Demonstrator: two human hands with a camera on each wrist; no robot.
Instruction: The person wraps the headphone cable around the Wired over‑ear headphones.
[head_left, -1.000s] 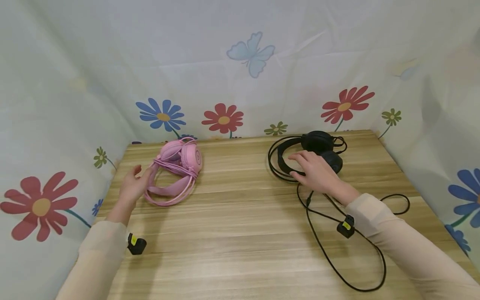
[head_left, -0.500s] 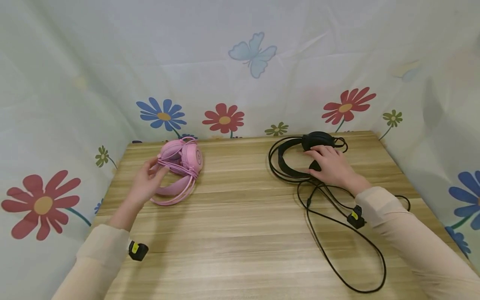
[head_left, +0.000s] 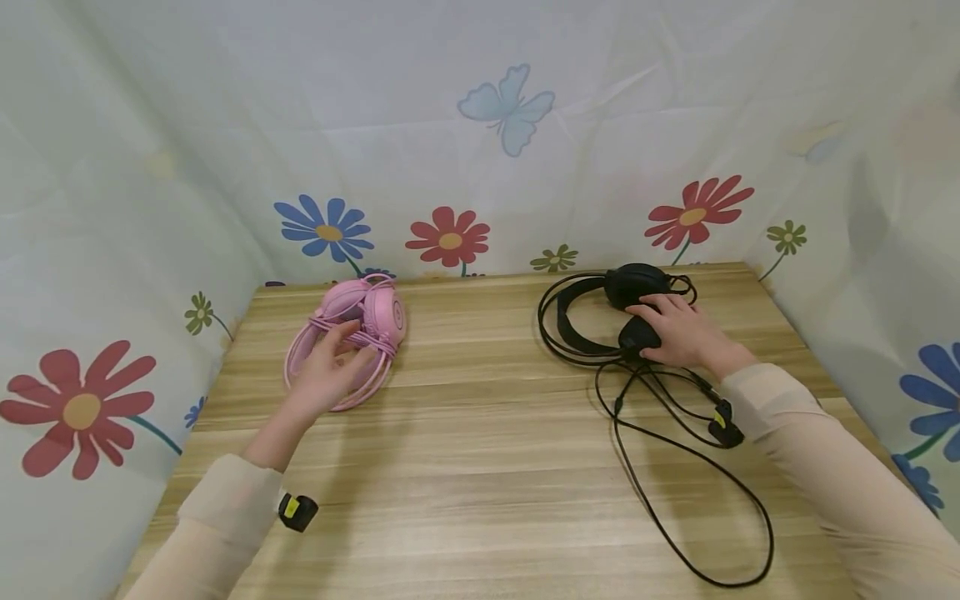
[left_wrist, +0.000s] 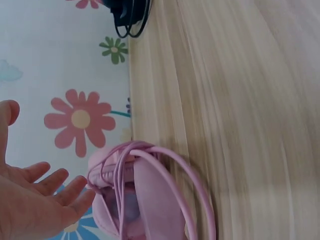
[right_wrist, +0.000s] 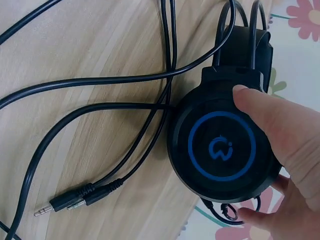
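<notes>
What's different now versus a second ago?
The left hand moved right, from the left side of the pink headset to in front of its headband; it holds nothing. The right hand moved right over the black headset and took hold of its near ear cup. The pink headset stayed put.

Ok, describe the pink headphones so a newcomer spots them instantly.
On the wood-grain table, look toward the far left corner, below the large blue flower on the rear backdrop. There lie the pink headphones, their pink cable bundled against them, unlike the black headphones, whose black cable trails loose.
</notes>
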